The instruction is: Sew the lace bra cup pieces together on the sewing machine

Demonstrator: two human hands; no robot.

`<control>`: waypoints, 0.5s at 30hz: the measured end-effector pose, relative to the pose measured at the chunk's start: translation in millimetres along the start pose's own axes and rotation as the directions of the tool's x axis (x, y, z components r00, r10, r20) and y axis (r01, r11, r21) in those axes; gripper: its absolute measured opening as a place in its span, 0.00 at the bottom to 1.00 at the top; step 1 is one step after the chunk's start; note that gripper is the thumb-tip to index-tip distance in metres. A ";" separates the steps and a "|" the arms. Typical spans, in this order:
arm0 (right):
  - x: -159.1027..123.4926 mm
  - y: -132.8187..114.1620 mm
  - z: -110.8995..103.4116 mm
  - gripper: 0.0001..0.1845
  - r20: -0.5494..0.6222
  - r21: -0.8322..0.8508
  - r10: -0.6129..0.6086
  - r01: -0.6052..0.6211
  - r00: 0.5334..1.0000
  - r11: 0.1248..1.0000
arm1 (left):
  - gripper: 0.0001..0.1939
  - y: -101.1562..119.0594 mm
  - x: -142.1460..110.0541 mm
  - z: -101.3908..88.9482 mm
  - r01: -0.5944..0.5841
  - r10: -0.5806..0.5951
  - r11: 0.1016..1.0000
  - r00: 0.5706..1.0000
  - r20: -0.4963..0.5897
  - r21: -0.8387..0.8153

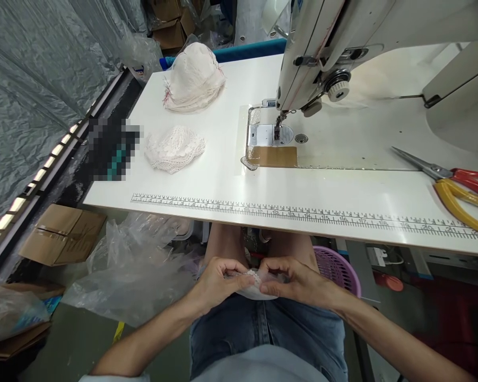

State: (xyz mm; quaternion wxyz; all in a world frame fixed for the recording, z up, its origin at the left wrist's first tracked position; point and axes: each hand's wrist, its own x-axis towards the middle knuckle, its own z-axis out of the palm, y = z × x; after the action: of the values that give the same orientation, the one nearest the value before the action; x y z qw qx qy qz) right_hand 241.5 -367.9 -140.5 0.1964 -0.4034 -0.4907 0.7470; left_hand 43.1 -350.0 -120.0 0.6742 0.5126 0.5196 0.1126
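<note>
Over my lap, my left hand (pixel 225 281) and my right hand (pixel 288 278) pinch a small piece of white lace-edged fabric (pixel 257 291) between them. Part of the piece is hidden behind my fingers. On the table to the left lies a flat pile of white lace pieces (pixel 175 148). Behind that pile rests a stack of cream, cup-shaped fabric pieces (pixel 194 79) with loose reddish threads at the edges. The sewing machine's needle and presser foot (pixel 277 130) stand over the metal plate, apart from both hands.
Scissors (pixel 441 172) with red and yellow handles lie at the table's right. A printed ruler (pixel 302 215) runs along the front edge. Below are a purple basket (pixel 338 268), clear plastic bags (pixel 139 270) and a cardboard box (pixel 61 233). The sewing machine head (pixel 314 48) overhangs the table.
</note>
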 end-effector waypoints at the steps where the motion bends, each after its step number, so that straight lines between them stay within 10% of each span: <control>1: -0.2 -0.1 0.1 0.20 -0.003 -0.010 0.000 0.000 1.000 1.000 | 0.16 0.3 0.0 0.1 0.005 -0.005 1.000 1.000 -0.009 0.007; 15: -1.8 3.5 -2.3 0.20 0.011 -0.003 -0.005 0.005 1.000 1.000 | 0.15 0.4 2.9 -4.5 0.010 -0.012 1.000 0.997 0.074 0.029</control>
State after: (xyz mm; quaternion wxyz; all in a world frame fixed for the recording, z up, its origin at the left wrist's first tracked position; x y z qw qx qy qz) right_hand 244.7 -369.3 -143.3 0.1950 -0.3984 -0.4937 0.7480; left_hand 40.8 -345.2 -121.1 0.6862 0.5233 0.4985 0.0823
